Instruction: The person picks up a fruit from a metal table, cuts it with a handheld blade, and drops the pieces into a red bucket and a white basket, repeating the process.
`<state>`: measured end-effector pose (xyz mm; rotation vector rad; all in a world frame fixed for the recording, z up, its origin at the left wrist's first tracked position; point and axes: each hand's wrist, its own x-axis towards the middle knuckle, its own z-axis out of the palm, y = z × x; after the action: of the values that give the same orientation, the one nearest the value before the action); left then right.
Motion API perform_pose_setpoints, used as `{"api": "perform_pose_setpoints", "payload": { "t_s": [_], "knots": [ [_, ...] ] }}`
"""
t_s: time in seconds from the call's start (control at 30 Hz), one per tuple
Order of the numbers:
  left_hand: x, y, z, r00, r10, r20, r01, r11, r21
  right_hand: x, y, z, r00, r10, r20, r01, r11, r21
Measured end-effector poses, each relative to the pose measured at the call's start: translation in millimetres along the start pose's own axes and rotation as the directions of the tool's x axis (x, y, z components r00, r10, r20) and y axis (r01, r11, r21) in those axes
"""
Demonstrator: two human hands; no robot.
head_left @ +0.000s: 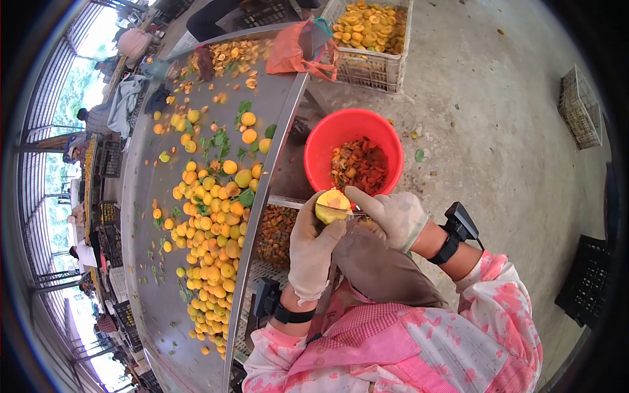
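My gloved left hand [309,252] is closed around a yellow peach [331,200], part of whose skin looks cut away. In my gloved right hand [398,215] is a small knife [339,210], its blade lying against the fruit; the handle is mostly hidden by my fingers. Just beyond both hands stands a red bucket [316,130] with reddish-brown peelings [359,164] in it. To the left, a heap of whole peaches [213,229] lies on a metal table [147,275], with green leaves among them.
The table's raised metal edge [261,216] runs beside my left hand. A crate of halved fruit [377,73] stands past the bucket, near an orange bag [285,52]. Further crates [580,108] sit on the concrete floor [485,131]. Several people work along tables at far left.
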<state>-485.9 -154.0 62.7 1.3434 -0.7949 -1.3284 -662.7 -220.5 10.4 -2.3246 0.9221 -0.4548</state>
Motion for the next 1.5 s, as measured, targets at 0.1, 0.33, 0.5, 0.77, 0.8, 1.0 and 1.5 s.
{"api": "perform_pose_setpoints", "payload": {
  "t_s": [0.1, 0.33, 0.5, 0.77, 0.8, 1.0, 1.5],
  "knots": [
    [1, 1, -4, 0.996, -0.080, 0.037, 0.083, 0.992, -0.093, 1, 4, -1, 0.999, -0.049, -0.013, 0.048, 0.997, -0.059],
    [3, 8, -7, 0.987, -0.161, 0.019, 0.162, 0.985, -0.052, 5, 20, 11, 0.981, -0.153, -0.118, 0.131, 0.976, -0.176],
    [4, 9, -16, 0.962, -0.273, -0.008, 0.270, 0.956, -0.114, 14, 43, 27, 0.989, 0.017, -0.149, -0.033, 0.994, -0.103],
    [18, 7, -11, 0.978, -0.203, -0.049, 0.200, 0.977, -0.072, 14, 42, 20, 0.991, 0.049, -0.128, -0.027, 0.986, 0.164],
    [18, 5, -9, 0.980, -0.187, -0.072, 0.181, 0.980, -0.079, 13, 42, 21, 0.986, -0.032, -0.162, 0.056, 0.988, 0.145],
    [19, 1, -10, 0.970, -0.237, -0.047, 0.234, 0.971, -0.048, 16, 32, 13, 0.989, -0.126, -0.079, 0.126, 0.992, -0.010],
    [12, 2, -13, 0.969, -0.229, -0.097, 0.235, 0.971, 0.054, 19, 54, 33, 0.991, 0.129, 0.038, -0.122, 0.982, -0.146]
  ]
}}
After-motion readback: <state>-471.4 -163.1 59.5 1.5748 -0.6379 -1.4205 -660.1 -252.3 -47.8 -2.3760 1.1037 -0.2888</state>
